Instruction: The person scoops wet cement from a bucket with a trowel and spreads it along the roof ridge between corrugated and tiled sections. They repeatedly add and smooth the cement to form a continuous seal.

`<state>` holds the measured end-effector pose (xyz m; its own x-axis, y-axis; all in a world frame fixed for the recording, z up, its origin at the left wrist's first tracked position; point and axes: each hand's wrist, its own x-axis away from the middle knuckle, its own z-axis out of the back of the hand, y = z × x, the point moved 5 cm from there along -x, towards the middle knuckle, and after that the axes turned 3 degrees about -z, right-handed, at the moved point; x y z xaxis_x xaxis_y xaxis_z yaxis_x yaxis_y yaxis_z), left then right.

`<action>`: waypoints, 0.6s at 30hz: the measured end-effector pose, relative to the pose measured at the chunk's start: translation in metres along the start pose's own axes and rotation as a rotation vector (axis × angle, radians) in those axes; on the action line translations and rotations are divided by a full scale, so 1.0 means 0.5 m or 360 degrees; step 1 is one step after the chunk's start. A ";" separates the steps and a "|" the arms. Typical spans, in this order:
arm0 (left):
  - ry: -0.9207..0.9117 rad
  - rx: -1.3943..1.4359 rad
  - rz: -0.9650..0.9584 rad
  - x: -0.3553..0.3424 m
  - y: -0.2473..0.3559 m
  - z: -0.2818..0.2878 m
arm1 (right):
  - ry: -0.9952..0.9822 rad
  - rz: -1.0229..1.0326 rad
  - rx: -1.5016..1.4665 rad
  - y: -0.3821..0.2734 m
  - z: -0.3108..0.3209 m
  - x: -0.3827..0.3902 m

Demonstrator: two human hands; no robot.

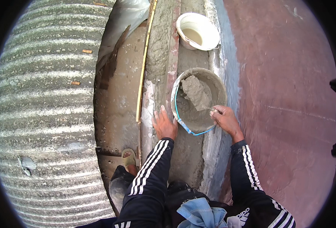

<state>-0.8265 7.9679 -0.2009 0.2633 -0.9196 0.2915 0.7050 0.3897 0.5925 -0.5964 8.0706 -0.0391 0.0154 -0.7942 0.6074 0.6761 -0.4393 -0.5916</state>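
Observation:
A bucket [219, 86] of wet grey cement stands ahead of me on the narrow ledge, its blue handle [184, 126] lowered against the near rim. Over the bucket's mouth, my right hand [227, 121] is closed on the handle end of a trowel [209, 109]. A heap of wet mortar [194, 90] covers most of the trowel's blade. My left hand [165, 124] lies on the ledge just left of the bucket, fingers stretched out and holding nothing.
A white bucket [210, 33] with murky water stands farther along. Beside it run a long reddish bar [173, 57] and a yellowish wooden strip [143, 72]. Corrugated roofing [50, 98] fills the left, across a lower gap; a dark red surface [286, 87] spans the right.

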 end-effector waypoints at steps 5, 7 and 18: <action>0.0018 0.0007 0.0012 -0.001 0.000 0.000 | 0.0131 0.0205 -0.0075 -0.139 0.045 0.011; 0.0013 0.0014 0.0016 -0.001 -0.002 -0.001 | 0.0257 0.0335 0.0399 -0.230 0.051 -0.050; 0.0096 -0.0004 -0.0039 0.004 0.002 0.002 | 0.0736 0.1171 0.1824 -0.536 -0.064 -0.343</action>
<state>-0.8260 7.9668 -0.1988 0.2854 -0.9301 0.2312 0.7131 0.3672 0.5972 -0.8037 8.3111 -0.0016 0.5296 -0.8482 0.0021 0.8326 0.5203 0.1900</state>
